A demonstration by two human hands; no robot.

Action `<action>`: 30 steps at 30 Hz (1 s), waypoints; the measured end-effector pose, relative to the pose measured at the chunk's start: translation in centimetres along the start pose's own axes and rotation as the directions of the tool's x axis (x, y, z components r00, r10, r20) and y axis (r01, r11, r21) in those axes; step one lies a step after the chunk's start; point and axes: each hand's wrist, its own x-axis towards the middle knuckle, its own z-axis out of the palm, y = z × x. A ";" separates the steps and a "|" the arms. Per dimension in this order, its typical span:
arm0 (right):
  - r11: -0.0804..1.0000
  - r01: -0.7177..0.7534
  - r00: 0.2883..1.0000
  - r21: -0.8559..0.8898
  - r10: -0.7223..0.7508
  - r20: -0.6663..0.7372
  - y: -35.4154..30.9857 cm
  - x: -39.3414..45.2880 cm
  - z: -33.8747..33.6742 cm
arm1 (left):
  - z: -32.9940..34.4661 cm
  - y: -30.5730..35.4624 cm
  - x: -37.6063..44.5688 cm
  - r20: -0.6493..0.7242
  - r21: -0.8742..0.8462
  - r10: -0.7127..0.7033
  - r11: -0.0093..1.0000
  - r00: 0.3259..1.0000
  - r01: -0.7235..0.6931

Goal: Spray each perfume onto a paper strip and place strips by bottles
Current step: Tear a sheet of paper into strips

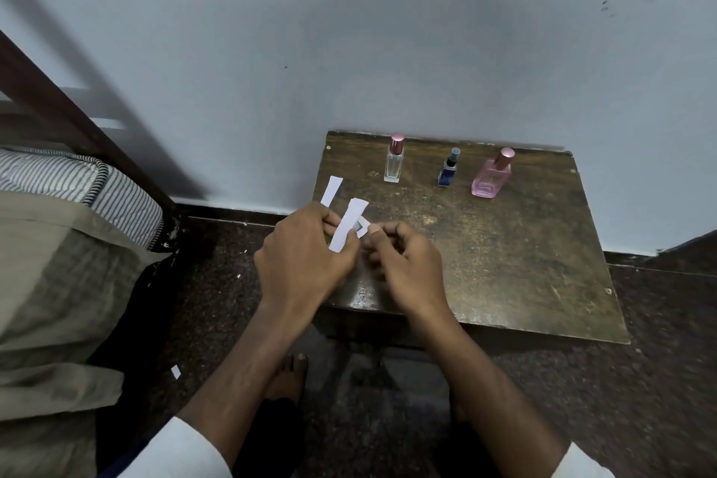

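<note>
White paper strips [348,223] are pinched in the left hand [306,248] and right hand [403,260]; none is laid by the three far perfume bottles [448,168].

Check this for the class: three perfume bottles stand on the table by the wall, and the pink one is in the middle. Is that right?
Not quite. The head view shows the pink bottle at the right end; the blue bottle is in the middle, the clear bottle at the left. All three do stand on the table by the wall.
</note>
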 end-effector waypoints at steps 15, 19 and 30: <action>0.884 -0.207 0.977 0.420 0.166 0.133 0.0 1.1 -1.2 | 0.0 -1.1 0.1 0.134 -0.463 0.160 0.883 0.978 -0.081; 0.885 -0.168 0.985 0.434 0.134 0.107 -0.5 0.8 -1.4 | 0.1 -1.1 0.2 0.398 -0.542 0.182 0.837 0.899 0.070; 0.476 0.778 0.609 -0.410 -0.731 0.308 -1.1 -0.2 -3.5 | 0.7 -1.2 1.0 0.495 -0.735 -0.037 0.516 0.868 0.440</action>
